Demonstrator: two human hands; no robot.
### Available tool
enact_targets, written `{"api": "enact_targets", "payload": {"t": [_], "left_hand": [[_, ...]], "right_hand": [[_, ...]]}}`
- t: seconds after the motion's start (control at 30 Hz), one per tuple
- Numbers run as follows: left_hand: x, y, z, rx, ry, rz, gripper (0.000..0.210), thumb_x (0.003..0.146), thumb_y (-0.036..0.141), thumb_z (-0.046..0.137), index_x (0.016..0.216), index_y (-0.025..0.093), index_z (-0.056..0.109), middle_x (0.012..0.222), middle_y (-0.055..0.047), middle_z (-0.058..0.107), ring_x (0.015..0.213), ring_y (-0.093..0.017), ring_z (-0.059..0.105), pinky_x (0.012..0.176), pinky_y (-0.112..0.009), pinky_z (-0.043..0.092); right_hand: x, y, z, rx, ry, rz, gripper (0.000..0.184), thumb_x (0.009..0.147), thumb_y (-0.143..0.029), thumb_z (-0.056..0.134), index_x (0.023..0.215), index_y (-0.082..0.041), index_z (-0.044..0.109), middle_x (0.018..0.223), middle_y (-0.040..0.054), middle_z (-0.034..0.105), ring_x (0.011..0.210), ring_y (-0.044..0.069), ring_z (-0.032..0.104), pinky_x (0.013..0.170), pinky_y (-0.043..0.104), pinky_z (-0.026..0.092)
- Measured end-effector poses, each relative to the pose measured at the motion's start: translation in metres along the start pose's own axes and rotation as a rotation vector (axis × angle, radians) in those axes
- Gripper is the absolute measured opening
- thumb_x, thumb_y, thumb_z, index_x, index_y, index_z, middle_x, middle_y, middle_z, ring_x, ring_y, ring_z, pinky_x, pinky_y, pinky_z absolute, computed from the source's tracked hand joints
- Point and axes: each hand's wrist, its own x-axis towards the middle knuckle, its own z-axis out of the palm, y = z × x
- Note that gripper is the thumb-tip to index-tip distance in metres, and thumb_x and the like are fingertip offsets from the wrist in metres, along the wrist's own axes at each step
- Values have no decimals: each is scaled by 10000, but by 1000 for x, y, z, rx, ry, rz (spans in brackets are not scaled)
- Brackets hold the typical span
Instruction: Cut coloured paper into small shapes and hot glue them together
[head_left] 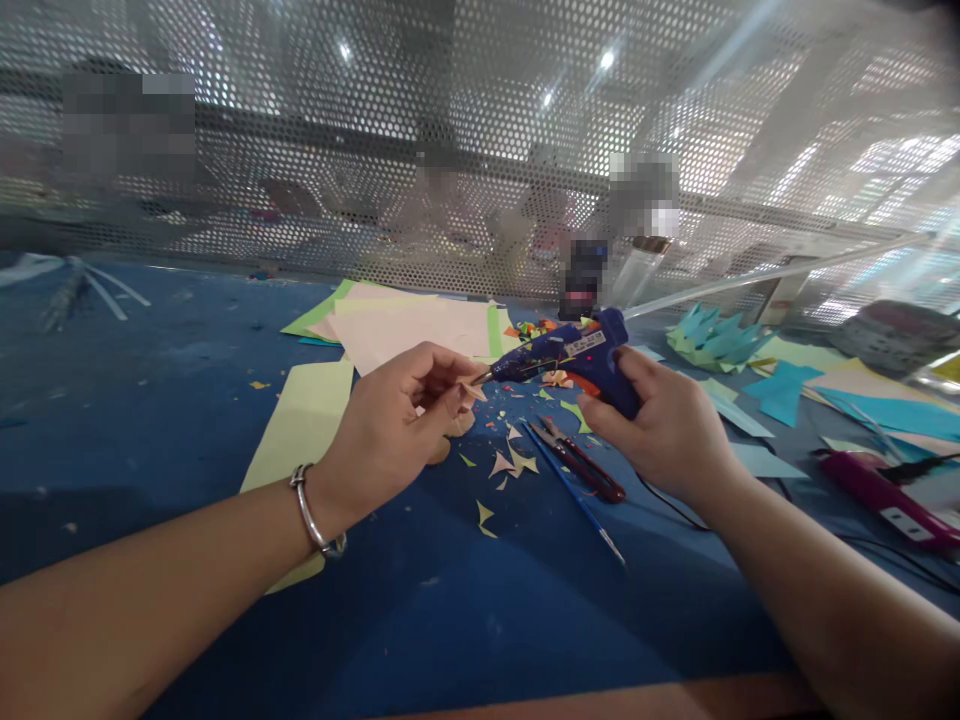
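My right hand (667, 420) grips a blue hot glue gun (551, 355) by its handle, near the orange trigger. A clear glue stick (750, 275) sticks out of its back end. The nozzle points left and meets a small folded piece of pink paper (472, 390), which my left hand (405, 415) pinches between thumb and fingertips. Part of that paper is hidden by the fingers. Under the left hand sit small round tan pieces (457, 425), partly covered. Thread snips with dark red handles (581, 460) and a thin blue brush-like stick (574, 490) lie below the gun.
Sheets of pale paper (405, 325) are stacked at the back, with a yellow strip (300, 420) at left. Paper scraps (517, 460) litter the blue table (450, 620). At right are a pointed teal paper shape (716, 340), blue papers and a magenta power strip (885, 495) with black cords.
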Motion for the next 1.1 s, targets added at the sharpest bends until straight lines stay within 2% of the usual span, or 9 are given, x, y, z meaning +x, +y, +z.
{"api": "enact_targets", "payload": {"t": [0.17, 0.33, 0.7, 0.93, 1.1], "left_hand": [[0, 0, 0, 21, 12, -4, 170, 927, 231, 630, 1090, 229, 678, 958, -42, 745, 833, -162, 728, 756, -288, 601], [1, 0, 1, 8, 9, -16, 159, 936, 253, 623, 1085, 231, 672, 932, -44, 744, 822, -171, 729, 708, -286, 602], [1, 1, 1, 29, 23, -2, 156, 936, 221, 623, 1083, 223, 676, 934, -43, 748, 816, -167, 725, 773, -319, 607], [1, 2, 1, 20, 24, -3, 164, 935, 245, 621, 1088, 223, 674, 961, -62, 749, 833, -182, 722, 691, -298, 606], [1, 1, 0, 24, 32, 17, 174, 928, 256, 634, 1093, 222, 680, 981, -59, 749, 844, -174, 719, 727, -295, 602]], "right_hand": [[1, -1, 1, 3, 13, -5, 210, 790, -355, 624, 729, -237, 461, 546, -54, 445, 470, 119, 376, 468, 253, 284], [1, -1, 0, 9, 15, -9, 193, 797, -353, 616, 740, -236, 474, 551, -49, 458, 470, 122, 393, 469, 254, 296], [1, -1, -1, 1, 23, -18, 194, 792, -354, 607, 734, -238, 461, 540, -54, 435, 464, 119, 381, 464, 253, 289], [2, -3, -2, 4, 22, -17, 214, 788, -367, 603, 721, -243, 442, 533, -53, 433, 457, 118, 367, 469, 258, 284], [1, -2, -2, 13, 22, -9, 214, 793, -382, 603, 728, -244, 452, 536, -49, 442, 462, 124, 370, 470, 259, 293]]}}
